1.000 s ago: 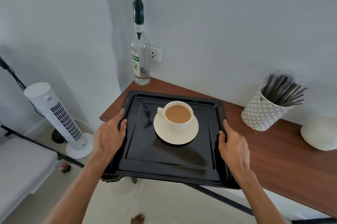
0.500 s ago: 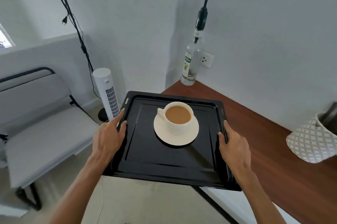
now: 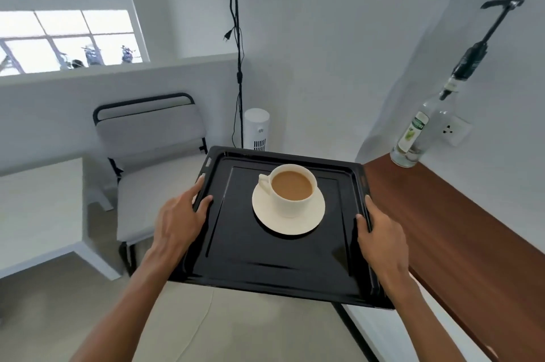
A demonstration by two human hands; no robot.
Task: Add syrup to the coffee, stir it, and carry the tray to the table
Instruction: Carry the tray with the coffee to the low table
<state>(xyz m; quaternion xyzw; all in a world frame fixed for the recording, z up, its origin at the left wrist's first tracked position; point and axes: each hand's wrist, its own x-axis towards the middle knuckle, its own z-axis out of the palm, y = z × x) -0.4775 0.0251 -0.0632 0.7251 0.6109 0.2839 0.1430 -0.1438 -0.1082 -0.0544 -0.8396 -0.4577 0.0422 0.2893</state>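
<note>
I hold a black tray in the air, level, in front of me and off the wooden counter. My left hand grips its left rim and my right hand grips its right rim. On the tray stands a white cup of milky coffee on a white saucer, handle to the left. The syrup bottle with its tall black pump stands on the counter's far corner at the right.
The brown wooden counter runs along the right wall. A white table is at the left, a grey padded chair ahead of it, and a white tower fan behind the tray. A black cable hangs down the wall.
I have turned left with the tray held in both hands. The counter and syrup bottle slid to the right, the patterned holder left view, and the chair, table and window came into sight.
</note>
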